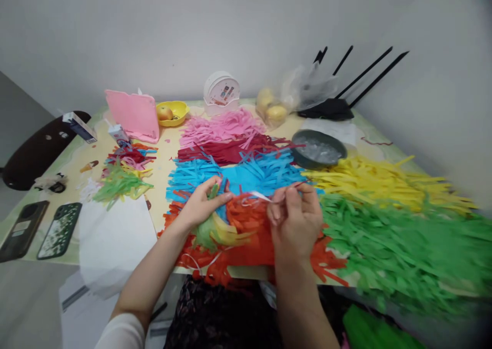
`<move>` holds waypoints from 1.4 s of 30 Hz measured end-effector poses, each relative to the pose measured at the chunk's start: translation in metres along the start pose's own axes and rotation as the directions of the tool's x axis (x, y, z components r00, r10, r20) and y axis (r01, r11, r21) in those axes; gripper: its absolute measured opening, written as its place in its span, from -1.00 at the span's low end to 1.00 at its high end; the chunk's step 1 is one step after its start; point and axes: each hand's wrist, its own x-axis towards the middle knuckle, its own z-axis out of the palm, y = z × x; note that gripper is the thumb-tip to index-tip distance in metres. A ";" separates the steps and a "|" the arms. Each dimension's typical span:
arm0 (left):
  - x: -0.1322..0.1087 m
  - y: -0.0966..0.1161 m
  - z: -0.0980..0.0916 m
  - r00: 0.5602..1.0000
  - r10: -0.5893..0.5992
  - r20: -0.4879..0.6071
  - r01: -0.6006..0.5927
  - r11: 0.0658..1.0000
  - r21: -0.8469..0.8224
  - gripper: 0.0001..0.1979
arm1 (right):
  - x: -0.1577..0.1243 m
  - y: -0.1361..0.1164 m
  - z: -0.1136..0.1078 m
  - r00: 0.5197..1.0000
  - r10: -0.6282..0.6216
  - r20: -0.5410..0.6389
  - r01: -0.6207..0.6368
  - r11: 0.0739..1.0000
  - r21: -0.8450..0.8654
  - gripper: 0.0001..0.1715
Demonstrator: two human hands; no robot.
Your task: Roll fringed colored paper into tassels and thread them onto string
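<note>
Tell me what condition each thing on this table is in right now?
Left hand: pinching a mixed green-yellow paper strip bundle.
Right hand: fingers closed on thin white ribbon.
Yellow plastic bowl: upright, holding fruit.
Dark round dish: upright.
Two black phones: lying flat.
Pink tablet case: propped up.

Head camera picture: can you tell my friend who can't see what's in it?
A person's left hand pinches a bundle of green and yellow paper strips while the right hand pulls a thin white ribbon at it. Piles of fringed paper in pink, red, blue, orange, yellow and green cover the table.
</note>
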 end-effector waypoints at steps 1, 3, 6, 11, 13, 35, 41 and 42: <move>0.001 0.000 -0.002 1.000 -0.017 -0.007 0.017 0.999 -0.041 -0.72 | 0.000 -0.004 -0.001 0.999 -0.023 -0.024 0.023 1.000 0.007 -0.75; 0.004 0.000 -0.005 0.998 -0.038 -0.048 0.033 0.993 -0.111 -0.68 | -0.001 -0.009 -0.005 0.997 -0.066 -0.046 0.065 0.997 -0.030 -0.76; 0.006 0.003 -0.008 0.992 -0.044 -0.118 0.025 0.988 -0.152 -0.64 | -0.006 -0.013 -0.008 0.990 -0.143 -0.011 0.138 0.968 -0.211 -0.84; -0.003 0.014 -0.004 0.993 -0.021 -0.116 -0.010 0.965 -0.263 -0.55 | -0.018 -0.013 0.004 0.930 -0.080 0.360 0.269 0.814 -0.515 -0.93; -0.010 0.020 -0.001 0.993 -0.015 -0.118 -0.017 0.963 -0.268 -0.57 | -0.021 -0.013 0.011 0.907 -0.068 0.415 0.301 0.795 -0.527 -0.91; -0.045 0.019 0.014 0.921 0.342 -0.186 -0.237 0.871 0.430 -0.93 | -0.030 -0.012 0.007 0.909 0.125 0.397 0.093 0.868 -0.488 -0.81; -0.047 0.014 0.011 0.940 0.339 -0.034 -0.293 0.856 0.425 -0.87 | -0.017 -0.001 0.000 0.776 0.391 0.494 -0.274 0.916 -0.294 -0.47; -0.048 0.012 0.011 0.942 0.335 -0.011 -0.299 0.856 0.422 -0.86 | -0.015 0.000 -0.002 0.749 0.427 0.506 -0.304 0.901 -0.311 -0.47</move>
